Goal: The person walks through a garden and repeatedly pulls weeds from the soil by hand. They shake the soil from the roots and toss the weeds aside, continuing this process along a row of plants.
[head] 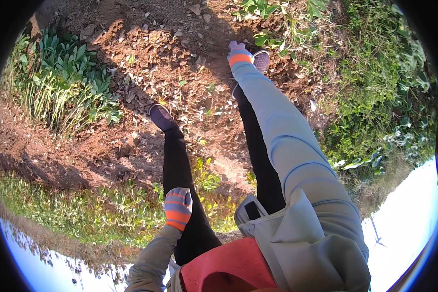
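Observation:
My right hand [239, 54], in a grey and orange work glove, reaches out beside my right shoe [261, 61], low over the reddish soil [204, 65]. Leafy green plants [268, 38] grow just beyond it; its fingertips are in shade, and whether they grip anything cannot be told. At my left thigh, my left hand [178, 208] in a matching glove has its fingers curled in, with nothing seen in them. My left shoe [161, 116] stands on soil strewn with dry leaves.
A heap of green leafy plants with pale stems [64, 85] lies at the left. Dense green growth [372, 91] runs along the right side. Low plants [95, 211] border the soil at lower left. Shadows cross the uneven, cloddy ground.

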Tool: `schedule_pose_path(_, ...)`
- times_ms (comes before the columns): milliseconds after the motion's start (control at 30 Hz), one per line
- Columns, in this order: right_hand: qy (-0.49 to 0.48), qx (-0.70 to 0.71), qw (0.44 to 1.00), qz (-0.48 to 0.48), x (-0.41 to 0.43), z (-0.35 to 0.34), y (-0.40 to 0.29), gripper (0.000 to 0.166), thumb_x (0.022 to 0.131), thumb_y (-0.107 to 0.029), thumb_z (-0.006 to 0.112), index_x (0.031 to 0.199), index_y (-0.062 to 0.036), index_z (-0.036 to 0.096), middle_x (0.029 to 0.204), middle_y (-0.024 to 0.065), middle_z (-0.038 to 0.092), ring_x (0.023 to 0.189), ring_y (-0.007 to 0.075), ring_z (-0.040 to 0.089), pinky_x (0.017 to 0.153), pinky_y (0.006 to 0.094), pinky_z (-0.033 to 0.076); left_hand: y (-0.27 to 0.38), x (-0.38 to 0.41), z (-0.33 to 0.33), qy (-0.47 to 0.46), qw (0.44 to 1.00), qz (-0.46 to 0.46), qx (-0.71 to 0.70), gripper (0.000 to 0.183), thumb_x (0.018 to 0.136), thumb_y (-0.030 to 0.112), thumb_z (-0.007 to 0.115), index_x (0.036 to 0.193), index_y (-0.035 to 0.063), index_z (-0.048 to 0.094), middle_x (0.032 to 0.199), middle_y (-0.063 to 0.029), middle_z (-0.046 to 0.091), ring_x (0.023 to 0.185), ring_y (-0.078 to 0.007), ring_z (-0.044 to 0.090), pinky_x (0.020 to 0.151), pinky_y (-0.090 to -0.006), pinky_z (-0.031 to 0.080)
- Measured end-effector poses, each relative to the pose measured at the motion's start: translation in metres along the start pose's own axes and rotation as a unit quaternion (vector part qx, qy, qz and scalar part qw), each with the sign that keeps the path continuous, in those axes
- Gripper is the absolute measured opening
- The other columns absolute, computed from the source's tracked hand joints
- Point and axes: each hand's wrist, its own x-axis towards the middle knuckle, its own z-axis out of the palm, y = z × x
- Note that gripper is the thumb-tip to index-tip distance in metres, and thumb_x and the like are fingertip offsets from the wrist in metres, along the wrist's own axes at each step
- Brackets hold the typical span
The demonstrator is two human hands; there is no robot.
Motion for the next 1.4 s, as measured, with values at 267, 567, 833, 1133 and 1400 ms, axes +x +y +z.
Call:
schedule_pose_path(267,-0.023,0.21,0.976,0.056,-0.017,0.009,-0.01,0.038,0.07,-0.023,0.057,0.104,-0.0093,0.048,0.101,0.0133,0.053,0.089,0.0278,0.054,0.073,0.0322,0.045,0.009,0.005,0.004,-0.008,1.0,-0.027,-0.004,0.006,0.073,0.008,0.049,0.076,0.0049,0.053,0.074,-0.0115,0.053,0.07,-0.0305,0.05,0.062,-0.0393,0.04)
schedule_pose_path(567,-0.206,0.787,0.582,-0.006,-0.046,-0.046,0.006,0.022,0.075,0.001,0.054,0.096,0.0011,0.048,0.079,0.0074,0.055,0.07,0.0152,0.055,0.06,0.0215,0.047,0.005,0.019,-0.003,-0.044,0.997,-0.019,0.056,0.009,0.072,0.01,0.049,0.076,0.0056,0.055,0.075,-0.0115,0.054,0.07,-0.0297,0.051,0.063,-0.0388,0.041)
schedule_pose_path(833,0.013,0.556,0.791,-0.255,-0.103,-0.099,-0.04,0.022,0.071,-0.013,0.06,0.091,-0.0074,0.053,0.084,0.0055,0.054,0.074,0.0134,0.054,0.067,0.0248,0.044,0.004,0.013,-0.009,-0.016,0.998,-0.04,0.05,0.006,0.071,0.011,0.05,0.074,0.007,0.054,0.073,-0.0112,0.053,0.068,-0.0299,0.05,0.061,-0.0396,0.04)
schedule_pose_path(1133,0.084,0.516,0.773,-0.361,-0.128,-0.107,-0.12,0.022,0.065,-0.007,0.06,0.086,-0.0072,0.054,0.084,0.007,0.05,0.079,0.0177,0.051,0.067,0.0267,0.044,-0.01,-0.009,0.002,0.065,0.995,-0.069,0.005,0.005,0.07,0.01,0.051,0.072,0.0064,0.053,0.069,-0.0111,0.053,0.065,-0.0302,0.05,0.057,-0.0401,0.04)
schedule_pose_path(1400,-0.259,0.462,0.819,-0.221,-0.141,-0.076,-0.109,0.019,0.076,-0.014,0.058,0.091,-0.0045,0.053,0.076,0.0048,0.056,0.067,0.0119,0.054,0.062,0.0247,0.045,-0.015,-0.019,0.009,0.089,0.993,-0.078,-0.011,0.003,0.07,0.01,0.051,0.069,0.0077,0.053,0.068,-0.0103,0.053,0.064,-0.0292,0.05,0.057,-0.0395,0.04)
